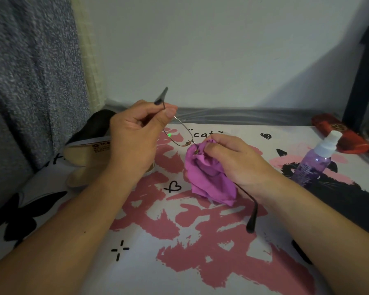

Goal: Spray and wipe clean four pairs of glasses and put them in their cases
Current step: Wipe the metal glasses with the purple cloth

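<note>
**Wiping one lens of a thin wire frame: points of risk**

The glasses (180,133) hang in the air between my two hands. My left hand (136,133) pinches the frame at its outer corner, thumb against curled fingers, one temple jutting up past my fingertips. My right hand (228,154) grips the purple cloth (209,179) bunched round the other lens; the second temple trails under my wrist. Rubbing hard against so narrow a pinch could, I judge, twist the bridge or bend the wire. The spray bottle (315,160) stands beyond my right knuckles, where a sweep might topple it. A red case (341,133) lies farther off, and a dark open case (90,133) behind my left hand.
</note>
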